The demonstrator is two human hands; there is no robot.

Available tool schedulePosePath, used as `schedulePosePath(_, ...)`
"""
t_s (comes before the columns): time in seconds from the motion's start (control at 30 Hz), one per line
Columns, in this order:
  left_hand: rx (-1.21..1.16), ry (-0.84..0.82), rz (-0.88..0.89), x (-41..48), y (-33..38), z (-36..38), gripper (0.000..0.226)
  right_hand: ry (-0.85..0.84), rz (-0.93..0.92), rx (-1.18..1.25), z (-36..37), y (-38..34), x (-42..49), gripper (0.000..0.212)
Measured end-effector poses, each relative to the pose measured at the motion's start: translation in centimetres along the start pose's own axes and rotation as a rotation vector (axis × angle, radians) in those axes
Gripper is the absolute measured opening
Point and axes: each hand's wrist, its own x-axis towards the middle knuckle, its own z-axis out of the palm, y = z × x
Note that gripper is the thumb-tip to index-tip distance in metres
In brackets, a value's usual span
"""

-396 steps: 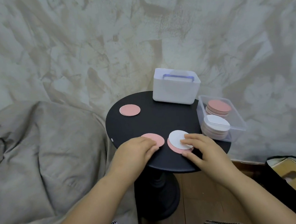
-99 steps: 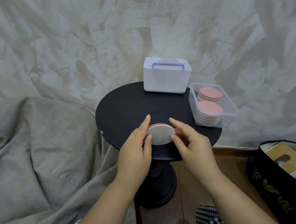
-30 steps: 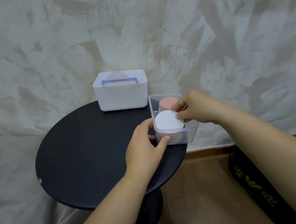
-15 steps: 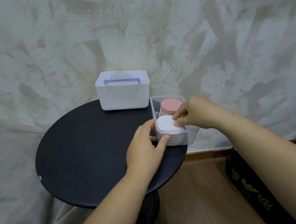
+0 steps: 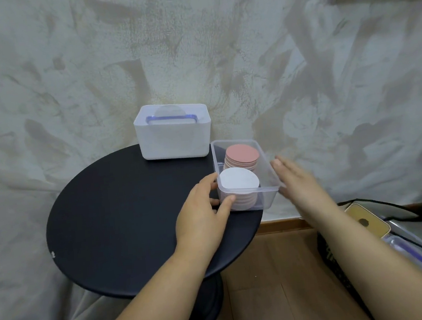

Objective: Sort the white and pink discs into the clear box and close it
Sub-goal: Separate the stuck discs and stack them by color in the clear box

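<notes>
The clear box (image 5: pixel 266 160) stands open at the right edge of the round black table (image 5: pixel 121 207), partly overhanging it. Inside, a stack topped by a white disc (image 5: pixel 239 181) fills the near half and a pink stack (image 5: pixel 242 154) the far half. My left hand (image 5: pixel 199 212) grips the box's near left corner, thumb on the front wall and fingers on the left wall. My right hand (image 5: pixel 297 185) is just right of the box with straight fingers, holding nothing. No loose discs lie on the table.
A white bin (image 5: pixel 174 140) at the table's back edge holds a clear piece with a blue strip. A black bag (image 5: pixel 392 232) with a yellow item sits on the wood floor at right. Grey fabric (image 5: pixel 24 294) lies left of the table. The wall is close behind.
My right hand set the white disc on the near stack, let go and drew back to the right of the box. My left hand kept hold of the box corner.
</notes>
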Motion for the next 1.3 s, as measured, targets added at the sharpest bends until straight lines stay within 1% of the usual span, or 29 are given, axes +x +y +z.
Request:
schedulePosePath(0.07, -0.031, 0.0, -0.02, -0.1, 0.0, -0.3, 0.044, -0.062, -0.002, 0.026, 0.9, 0.5, -1.2, 0.035)
schedulePosePath(0.1, -0.052, 0.0, -0.037, -0.2, 0.0, -0.6, 0.043, -0.083, -0.027, 0.005, 1.3, 0.6, -1.8, 0.036)
schedulePosePath(0.17, -0.092, 0.005, -0.07, -0.4, -0.3, -1.3, 0.039, -0.112, -0.068, 0.018, 2.0, 0.7, -2.9, 0.047)
schedulePosePath(0.2, -0.107, 0.01, -0.081, -0.6, -0.5, -1.7, 0.038, -0.124, -0.08, 0.049, 2.3, 0.7, -3.4, 0.045)
schedulePosePath(0.23, -0.115, 0.016, -0.088, -0.8, -0.7, -2.2, 0.038, -0.138, -0.09, 0.085, 2.7, 0.7, -3.9, 0.039)
schedulePosePath(0.27, -0.118, 0.026, -0.094, -1.1, -1.0, -2.6, 0.039, -0.156, -0.102, 0.121, 3.1, 0.6, -4.5, 0.033)
schedulePosePath(0.3, -0.12, 0.039, -0.1, -1.4, -1.3, -3.1, 0.041, -0.168, -0.11, 0.154, 3.6, 0.5, -5.2, 0.033)
schedulePosePath(0.37, -0.122, 0.072, -0.111, -1.9, -1.9, -4.2, 0.044, -0.185, -0.133, 0.19, 4.7, 0.8, -6.4, 0.038)
schedulePosePath(0.47, -0.133, 0.131, -0.135, -2.5, -2.9, -5.8, 0.048, -0.217, -0.146, 0.217, 6.3, 0.8, -8.2, 0.029)
schedulePosePath(0.53, -0.161, 0.172, -0.144, -2.8, -3.5, -6.7, 0.048, -0.247, -0.128, 0.218, 6.8, 0.9, -8.9, 0.034)
schedulePosePath(0.6, -0.192, 0.213, -0.148, -3.2, -3.9, -7.6, 0.046, -0.221, -0.111, 0.191, 6.8, 0.8, -8.8, 0.044)
schedulePosePath(0.7, -0.199, 0.252, -0.125, -4.0, -4.0, -8.3, 0.046, -0.074, -0.121, 0.17, 6.1, 0.4, -6.9, 0.038)
schedulePosePath(0.73, -0.191, 0.262, -0.118, -4.4, -3.8, -8.3, 0.046, -0.043, -0.12, 0.158, 5.8, 0.3, -6.0, 0.04)
schedulePosePath(0.8, -0.194, 0.289, -0.098, -5.4, -3.5, -7.9, 0.046, -0.028, -0.107, 0.097, 5.3, 0.0, -4.1, 0.057)
schedulePosePath(0.87, -0.212, 0.293, -0.058, -6.5, -3.2, -7.0, 0.045, -0.062, -0.088, 0.045, 5.0, -0.1, -2.4, 0.075)
schedulePosePath(0.93, -0.222, 0.252, -0.024, -7.3, -2.9, -6.1, 0.046, -0.111, -0.077, 0.035, 4.7, -0.1, -1.5, 0.081)
schedulePosePath(1.03, -0.169, 0.2, 0.01, -7.9, -2.4, -5.3, 0.056, -0.16, -0.066, 0.069, 4.1, 0.0, -1.0, 0.076)
schedulePosePath(1.1, -0.149, 0.189, 0.005, -8.0, -2.1, -5.0, 0.063, -0.228, -0.079, 0.059, 3.8, 0.2, -1.2, 0.066)
schedulePosePath(1.17, -0.138, 0.187, -0.004, -8.0, -2.1, -5.0, 0.069, -0.268, -0.122, -0.022, 3.6, 0.7, -1.6, 0.054)
schedulePosePath(1.3, -0.127, 0.197, -0.007, -8.0, -2.3, -5.6, 0.076, -0.181, -0.164, -0.038, 3.8, 1.1, -3.1, 0.042)
